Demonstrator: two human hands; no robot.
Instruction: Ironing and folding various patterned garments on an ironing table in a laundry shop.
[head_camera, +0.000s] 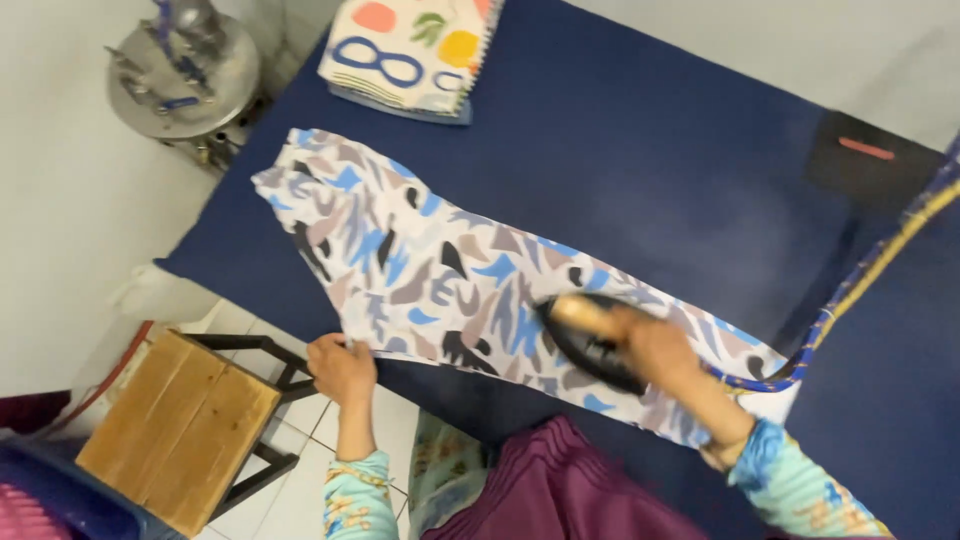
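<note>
A white garment with blue, grey and black shapes (420, 250) lies flat along a dark blue padded ironing surface (650, 150). My right hand (660, 345) grips the handle of a black iron (590, 345) pressed on the garment's right part. My left hand (340, 368) pinches the garment's near edge at the surface's front rim. A blue and yellow cord (870, 270) runs from the iron up to the right.
A folded stack of patterned cloth (410, 50) rests at the far end of the surface. A metal steam boiler (185, 70) stands on the floor at upper left. A wooden stool (175, 430) sits on white tiles at lower left.
</note>
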